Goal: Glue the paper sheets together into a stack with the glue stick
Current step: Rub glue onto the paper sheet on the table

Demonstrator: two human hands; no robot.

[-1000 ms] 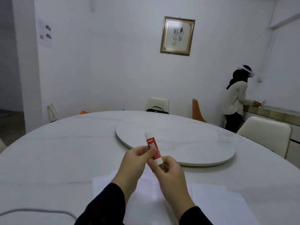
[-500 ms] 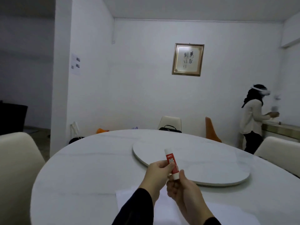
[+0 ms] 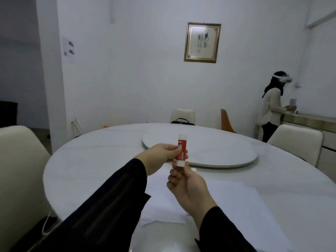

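Red glue stick (image 3: 181,150) pinched upright btwn L hand (image 3: 160,157) & R hand (image 3: 187,186) fingers (image 3: 175,176)

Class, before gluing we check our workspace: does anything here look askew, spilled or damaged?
Nothing stands out. Both hands hold the glue stick upright above the paper sheets, which lie flat, overlapping loosely, not yet stacked.

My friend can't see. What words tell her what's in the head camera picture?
Two hands hold a red and white glue stick upright above white paper sheets on a round white table: the left hand grips its middle, the right hand its bottom end. Another person stands far right.
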